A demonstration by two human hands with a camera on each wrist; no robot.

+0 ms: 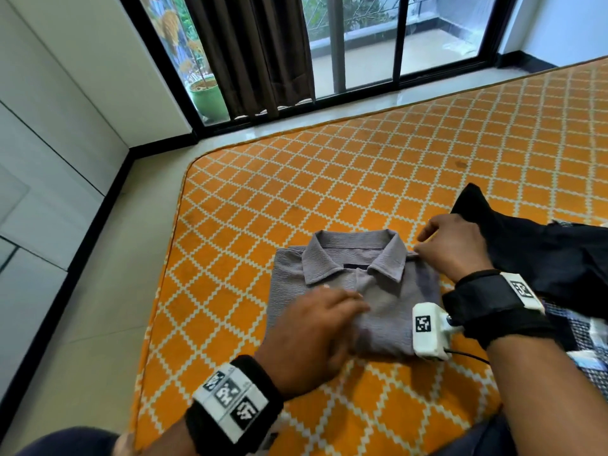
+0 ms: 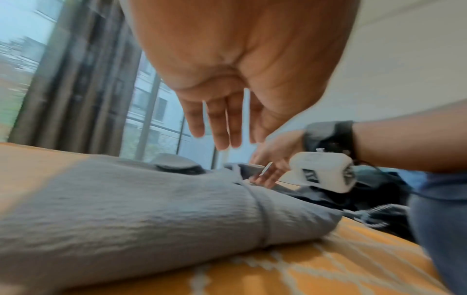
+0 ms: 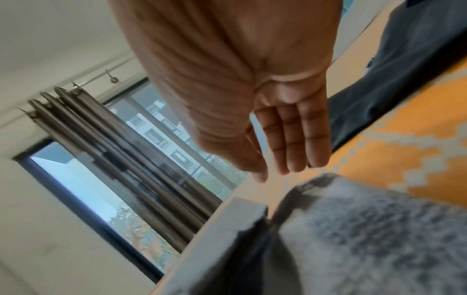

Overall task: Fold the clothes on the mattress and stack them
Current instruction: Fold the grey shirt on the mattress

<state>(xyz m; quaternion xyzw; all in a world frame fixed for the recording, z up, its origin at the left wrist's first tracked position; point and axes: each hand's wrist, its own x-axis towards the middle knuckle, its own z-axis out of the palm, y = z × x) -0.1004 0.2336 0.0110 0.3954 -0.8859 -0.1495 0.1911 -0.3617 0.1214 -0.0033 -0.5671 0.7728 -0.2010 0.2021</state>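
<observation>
A grey collared shirt (image 1: 394,311) lies folded into a rectangle on the orange lattice-patterned mattress (image 1: 362,179), collar away from me. My left hand (image 1: 348,307) lies flat over the shirt's lower front, fingers straight, holding nothing; in the left wrist view the left hand (image 2: 222,123) hovers just over the grey shirt (image 2: 126,209). My right hand (image 1: 427,241) touches the shirt's right shoulder beside the collar. The right wrist view shows the right hand (image 3: 290,151) with straight fingers above the shirt's corner (image 3: 366,239).
A dark garment (image 1: 543,255) lies unfolded right of the shirt, close behind my right hand. A checked blue-and-white garment (image 1: 585,343) lies under my right forearm. The mattress edge and pale floor (image 1: 108,274) run along the left. A window with a brown curtain (image 1: 256,51) stands beyond.
</observation>
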